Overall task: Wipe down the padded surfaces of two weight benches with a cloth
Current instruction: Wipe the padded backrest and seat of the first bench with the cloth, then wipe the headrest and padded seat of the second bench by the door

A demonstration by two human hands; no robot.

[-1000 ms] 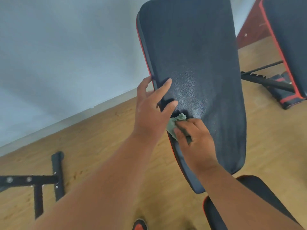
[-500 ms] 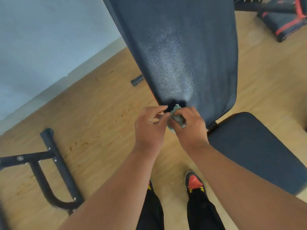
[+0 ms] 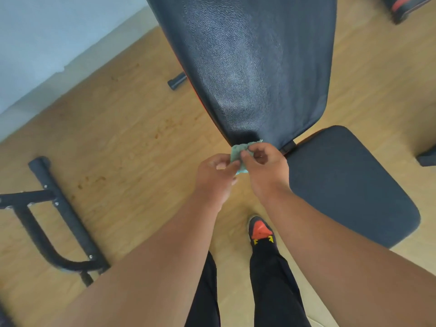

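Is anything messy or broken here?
Nothing looks broken. The wooden floor has small brownish stains left of the backrest pad. Both hands pinch the green cloth at its lower edge.

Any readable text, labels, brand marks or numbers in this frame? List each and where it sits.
None readable.
Backrest pad: plain black, no print.
Seat pad: no print.
Cloth, held by left hand and right hand: no tag shown.
Shoe: orange and yellow marks, no letters legible.
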